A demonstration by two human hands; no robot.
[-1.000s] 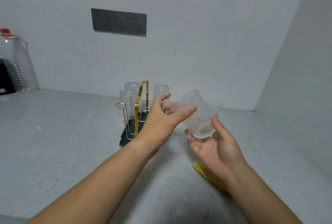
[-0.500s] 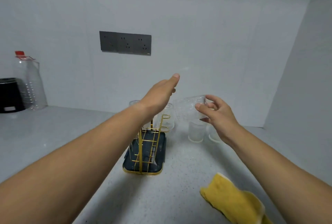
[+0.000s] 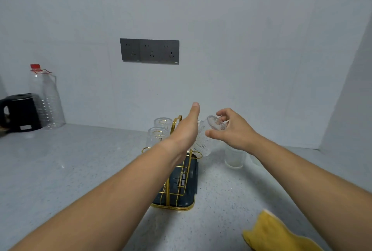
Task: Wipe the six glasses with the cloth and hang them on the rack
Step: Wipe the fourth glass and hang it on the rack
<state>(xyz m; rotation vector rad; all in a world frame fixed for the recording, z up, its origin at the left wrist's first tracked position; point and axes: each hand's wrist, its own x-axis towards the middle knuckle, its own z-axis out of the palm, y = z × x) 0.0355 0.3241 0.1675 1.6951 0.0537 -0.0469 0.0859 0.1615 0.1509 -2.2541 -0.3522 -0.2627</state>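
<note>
Two hands were above the rack point(image 3: 181, 180): right hand point(image 3: 235, 132) pinched a tilted glass point(image 3: 205, 140), left hand point(image 3: 186, 130) outstretched, possibly touching it.

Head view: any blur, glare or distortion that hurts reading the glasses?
Head view: soft, even light, no hard glare; wide-angle bending curves the right wall edge; the held glass in the right hand and the hung glasses on the rack are clear, so they read faintly against the pale wall.

Cloth point(image 3: 275, 234) runs off the bottom edge, kettle point(image 3: 20, 112) gets clipped left, and left hand point(image 3: 186, 132) blocks the rack point(image 3: 187, 182) top.
</note>
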